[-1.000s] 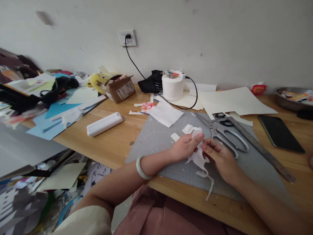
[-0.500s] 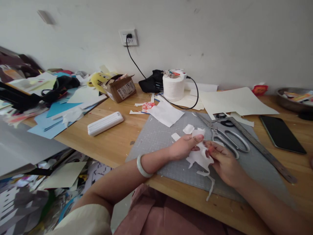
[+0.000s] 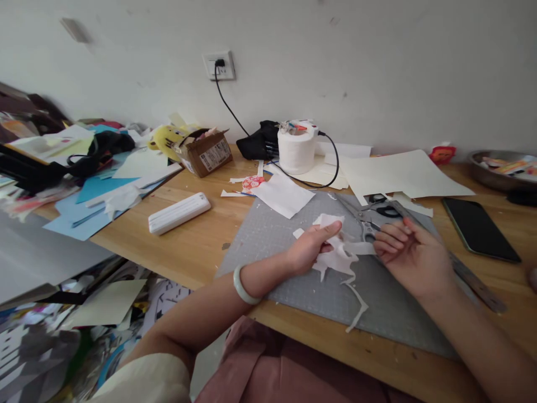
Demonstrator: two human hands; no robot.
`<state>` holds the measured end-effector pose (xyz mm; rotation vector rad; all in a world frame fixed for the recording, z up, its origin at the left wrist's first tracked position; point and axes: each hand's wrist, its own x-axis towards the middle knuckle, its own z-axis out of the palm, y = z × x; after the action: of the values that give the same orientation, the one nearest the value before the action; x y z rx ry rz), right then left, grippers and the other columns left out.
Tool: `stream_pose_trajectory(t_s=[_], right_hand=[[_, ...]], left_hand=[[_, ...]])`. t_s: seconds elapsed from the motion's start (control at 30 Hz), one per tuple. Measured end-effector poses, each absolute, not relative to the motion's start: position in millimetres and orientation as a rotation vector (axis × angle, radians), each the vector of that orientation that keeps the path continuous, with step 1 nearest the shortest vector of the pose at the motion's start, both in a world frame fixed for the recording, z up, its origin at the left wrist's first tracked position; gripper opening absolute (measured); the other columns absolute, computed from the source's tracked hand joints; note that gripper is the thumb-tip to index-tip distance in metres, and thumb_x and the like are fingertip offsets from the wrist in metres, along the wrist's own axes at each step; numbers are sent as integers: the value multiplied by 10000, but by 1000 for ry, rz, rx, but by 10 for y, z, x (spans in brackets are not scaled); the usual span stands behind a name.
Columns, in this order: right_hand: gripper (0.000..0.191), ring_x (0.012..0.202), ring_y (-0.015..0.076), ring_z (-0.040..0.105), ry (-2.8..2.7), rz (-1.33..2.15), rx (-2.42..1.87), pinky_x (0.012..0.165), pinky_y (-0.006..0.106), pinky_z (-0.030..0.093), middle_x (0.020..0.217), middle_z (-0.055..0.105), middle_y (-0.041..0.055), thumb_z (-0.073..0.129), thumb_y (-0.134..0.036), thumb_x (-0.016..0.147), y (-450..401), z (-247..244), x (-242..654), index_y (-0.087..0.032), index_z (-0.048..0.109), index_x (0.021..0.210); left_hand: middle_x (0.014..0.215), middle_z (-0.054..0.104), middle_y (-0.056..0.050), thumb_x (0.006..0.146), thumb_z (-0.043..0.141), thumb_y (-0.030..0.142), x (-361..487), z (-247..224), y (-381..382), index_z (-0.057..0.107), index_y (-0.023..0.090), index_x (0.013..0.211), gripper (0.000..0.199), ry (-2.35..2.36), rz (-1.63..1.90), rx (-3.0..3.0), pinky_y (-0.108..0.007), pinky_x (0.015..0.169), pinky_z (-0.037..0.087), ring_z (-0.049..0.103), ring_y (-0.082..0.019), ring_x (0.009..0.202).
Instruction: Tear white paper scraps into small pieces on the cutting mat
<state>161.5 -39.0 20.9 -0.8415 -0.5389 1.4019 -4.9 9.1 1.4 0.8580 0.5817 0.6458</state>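
My left hand (image 3: pixel 312 246) is closed on a torn piece of thin white paper (image 3: pixel 335 257), thumb on top. The paper has ragged edges, and a thin curled strip (image 3: pixel 361 308) trails from it over the grey cutting mat (image 3: pixel 260 252). To its right, my right hand (image 3: pixel 415 254) is raised with fingers curled and the thumb against the index finger; what is between them, if anything, is too small to make out. A white paper strip (image 3: pixel 361 248) lies between the two hands. Behind the right hand are metal scissors (image 3: pixel 367 229), their handles mostly hidden.
A steel ruler (image 3: pixel 478 282) and a phone (image 3: pixel 480 229) lie to the right. Behind the mat stand a white paper roll (image 3: pixel 297 151) and a cardboard box (image 3: pixel 205 154). A white case (image 3: pixel 179 214) lies left. Loose sheets (image 3: pixel 403 173) cover the back.
My right hand has come away from the torn paper, moving right and up over the scissors' handles. My left hand keeps the paper and has shifted slightly left.
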Motion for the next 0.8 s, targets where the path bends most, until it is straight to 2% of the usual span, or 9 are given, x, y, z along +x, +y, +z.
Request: stream_pose_trajectory(t_s=[0.1, 0.2, 0.27, 0.5, 0.8], right_hand=[[311, 436, 80, 313, -629, 1359, -980, 401, 191, 315, 488, 343, -57, 650, -302, 706, -433, 199, 1521, -188, 441, 505], [242, 493, 98, 423, -731, 1269, -1130, 442, 212, 343, 554, 507, -23, 721, -368, 640, -488, 139, 1418, -187, 574, 573], [237, 510, 103, 447, -793, 1212, -1207, 466, 224, 350, 591, 553, -18, 740, -397, 610, -504, 94, 1398, -194, 617, 614], [260, 522, 129, 444, -999, 1131, -1356, 507, 262, 351, 530, 528, -22, 730, -451, 594, -477, 27, 1415, -208, 641, 623], [281, 507, 108, 440, -1069, 1267, -1355, 493, 244, 340, 556, 535, -26, 714, -447, 609, -493, 44, 1380, -185, 620, 645]], left_hand=[[515, 534, 17, 687, 576, 456, -45, 14, 75, 515, 128, 632, 338, 661, 646, 945, -192, 446, 318, 463, -71, 437], [565, 557, 5, 637, 632, 390, -53, 10, 72, 539, 114, 672, 293, 582, 613, 1015, -200, 484, 349, 493, -79, 483], [588, 559, 5, 608, 671, 335, -58, 15, 77, 545, 108, 691, 273, 480, 582, 1064, -198, 505, 365, 495, -73, 500], [639, 565, 17, 617, 700, 280, -48, 6, 96, 481, 130, 830, 340, 360, 523, 1116, -196, 518, 401, 518, -74, 521], [646, 567, 38, 590, 726, 250, -40, -50, 90, 391, 167, 905, 467, 443, 511, 1134, -203, 527, 415, 538, -84, 521]])
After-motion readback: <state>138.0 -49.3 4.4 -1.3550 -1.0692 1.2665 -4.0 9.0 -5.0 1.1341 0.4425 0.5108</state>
